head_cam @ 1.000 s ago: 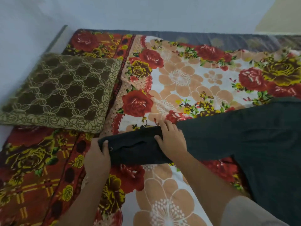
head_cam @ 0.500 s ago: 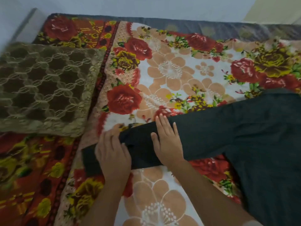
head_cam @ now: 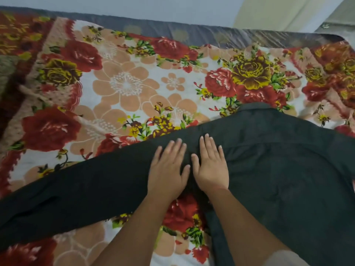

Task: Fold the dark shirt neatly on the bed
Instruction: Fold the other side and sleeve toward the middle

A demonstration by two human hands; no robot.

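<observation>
The dark shirt lies spread flat on the bed, its collar toward the far side. One long sleeve stretches out to the lower left, and its cuff end runs out of the frame. My left hand and my right hand lie side by side with straight fingers, palms pressing flat on the upper part of that sleeve, near the shoulder. Neither hand grips the cloth.
A floral blanket in red, peach and white covers the bed. The mattress's grey far edge meets a pale wall. A sliver of the brown patterned cushion shows at the left edge.
Both hands have slid right along the sleeve, from the cuff end to the part near the shoulder. The view has swung right, so the cushion is almost out of sight.
</observation>
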